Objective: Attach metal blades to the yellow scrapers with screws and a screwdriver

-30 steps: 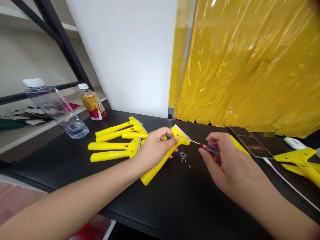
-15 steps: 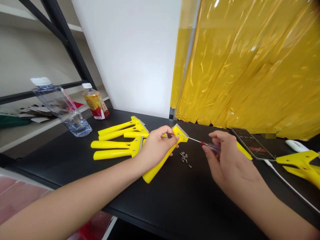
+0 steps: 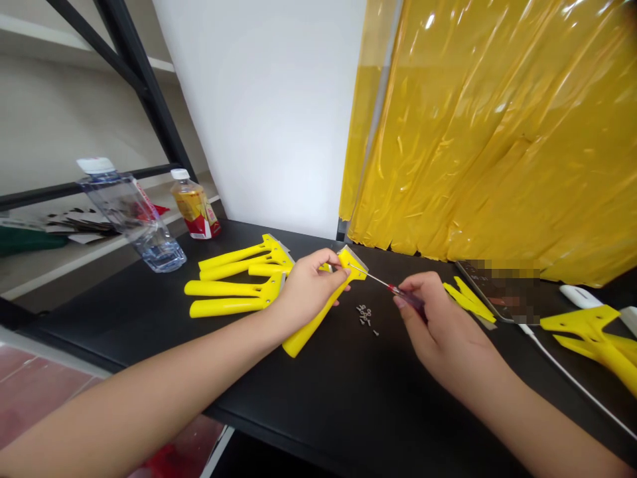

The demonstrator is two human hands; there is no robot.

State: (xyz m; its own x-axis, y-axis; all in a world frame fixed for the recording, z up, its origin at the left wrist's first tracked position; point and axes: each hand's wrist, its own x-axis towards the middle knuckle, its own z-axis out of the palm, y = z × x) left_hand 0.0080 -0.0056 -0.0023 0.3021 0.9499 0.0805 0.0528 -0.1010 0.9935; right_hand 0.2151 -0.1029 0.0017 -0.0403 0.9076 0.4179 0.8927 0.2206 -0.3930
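My left hand (image 3: 318,284) is closed around the neck of a yellow scraper (image 3: 312,326), its handle slanting toward me and its metal-edged head pointing away. In my right hand (image 3: 435,315) is a screwdriver (image 3: 411,302) with a dark reddish handle, gripped between thumb and fingers. Its thin shaft reaches left, with the tip at the scraper head near a hole; whether it sits in a screw is too small to tell. Several small screws and nuts (image 3: 365,315) lie on the black table just below the head. More yellow scrapers (image 3: 226,305) lie beside my left hand.
On the black table (image 3: 318,411), a clear bottle (image 3: 144,219) and a smaller drink bottle (image 3: 196,209) stand at left. A phone (image 3: 490,292) with a white cable, flat yellow strips (image 3: 468,299) and yellow scraper parts (image 3: 584,328) lie at right. Yellow sheeting (image 3: 488,133) hangs behind.
My right hand and the screwdriver have shifted a little left and down, and the handle has turned. The yellow strips by the phone show more fully. The view has moved slightly.
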